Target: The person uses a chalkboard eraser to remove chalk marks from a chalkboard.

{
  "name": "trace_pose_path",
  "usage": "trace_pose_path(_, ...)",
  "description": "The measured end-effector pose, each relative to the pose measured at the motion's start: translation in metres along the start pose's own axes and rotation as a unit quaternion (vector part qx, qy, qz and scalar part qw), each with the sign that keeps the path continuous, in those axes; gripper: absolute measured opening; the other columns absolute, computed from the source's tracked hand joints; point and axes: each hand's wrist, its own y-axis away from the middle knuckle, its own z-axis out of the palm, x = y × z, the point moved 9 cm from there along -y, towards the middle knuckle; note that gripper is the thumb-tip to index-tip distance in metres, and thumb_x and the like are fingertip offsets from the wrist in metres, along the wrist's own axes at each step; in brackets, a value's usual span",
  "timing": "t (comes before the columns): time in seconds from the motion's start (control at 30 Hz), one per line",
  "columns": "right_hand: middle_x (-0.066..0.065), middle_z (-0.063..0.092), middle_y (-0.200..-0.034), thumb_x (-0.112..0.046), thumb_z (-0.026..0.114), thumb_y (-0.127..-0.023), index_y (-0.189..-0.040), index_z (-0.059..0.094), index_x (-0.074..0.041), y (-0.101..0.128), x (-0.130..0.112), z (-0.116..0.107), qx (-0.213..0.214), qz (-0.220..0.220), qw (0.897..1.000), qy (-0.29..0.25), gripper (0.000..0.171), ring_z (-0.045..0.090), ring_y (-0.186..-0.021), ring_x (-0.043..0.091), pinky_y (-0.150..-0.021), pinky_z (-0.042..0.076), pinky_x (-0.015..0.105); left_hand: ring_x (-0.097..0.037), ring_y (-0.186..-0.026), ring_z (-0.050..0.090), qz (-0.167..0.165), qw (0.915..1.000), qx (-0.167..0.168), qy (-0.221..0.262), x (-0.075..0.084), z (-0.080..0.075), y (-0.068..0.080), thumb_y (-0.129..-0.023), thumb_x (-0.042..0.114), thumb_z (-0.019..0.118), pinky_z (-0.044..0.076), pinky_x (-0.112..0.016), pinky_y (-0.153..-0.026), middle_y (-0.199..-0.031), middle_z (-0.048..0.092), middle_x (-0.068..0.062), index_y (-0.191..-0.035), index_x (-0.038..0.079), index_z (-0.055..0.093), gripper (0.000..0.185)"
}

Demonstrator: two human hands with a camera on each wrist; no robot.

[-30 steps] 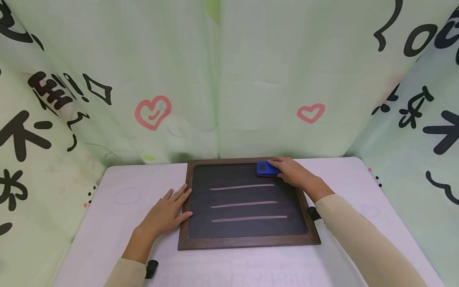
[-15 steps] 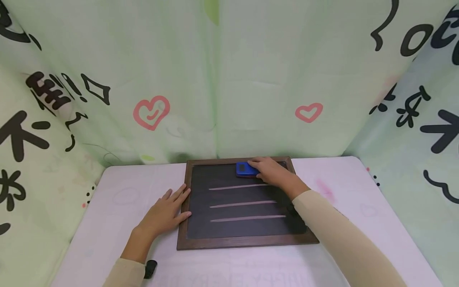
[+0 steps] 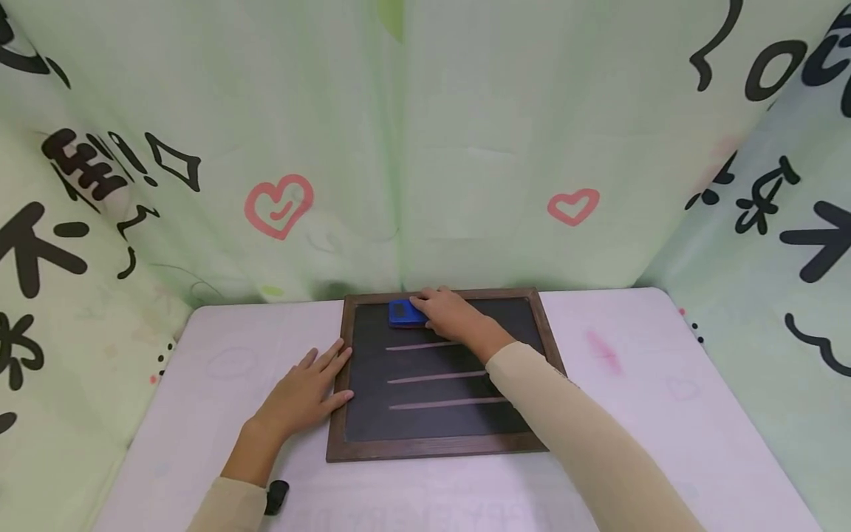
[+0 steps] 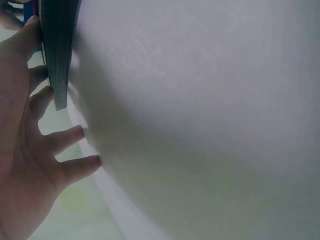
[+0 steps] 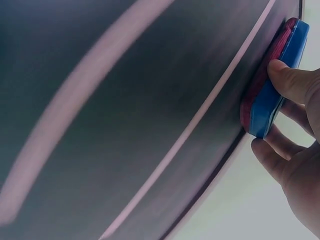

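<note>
A blue eraser lies flat on the chalkboard, near the board's far-left corner, its long axis running along the board's far edge, left to right. The right hand grips it, thumb and fingers curled round its sides. Three pale chalk lines lie nearer on the board, parallel to the eraser. The left hand rests spread flat on the bench, fingertips touching the board's left frame.

bare table rt of chalkboard; curtain walls off back & sides.
</note>
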Motion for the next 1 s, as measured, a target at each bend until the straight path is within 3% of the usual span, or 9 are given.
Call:
trace_pose_path(0.43,0.012,0.049,-0.156,-0.024,0.065,-0.104,-0.159,0.042,-0.01,-0.039,-0.053,-0.01,-0.003,-0.037,0.997,0.06,0.061,0.049,-0.144,0.027,-0.121,0.04,0.045,-0.054,-0.145,0.038,-0.004,0.9999,-0.01,0.0,-0.002,-0.001,0.001,-0.101,0.046,0.063,0.036,-0.063,-0.119,-0.169,0.031,-0.011,-0.162,0.012,0.037,0.075)
trace_pose_path(1.0,0.01,0.051,-0.153,-0.026,0.066,-0.103,-0.157,0.045,-0.01,-0.03,-0.06,-0.005,0.0,-0.052,0.995,0.083,0.059,0.05,-0.142,0.024,-0.119,0.042,0.044,-0.054,-0.146,0.038,-0.008,0.9999,-0.011,-0.009,-0.005,0.002,-0.001,-0.101,0.048,0.063,0.036,-0.062,-0.119,-0.169,0.031,-0.01,-0.162,0.013,0.036,0.075)
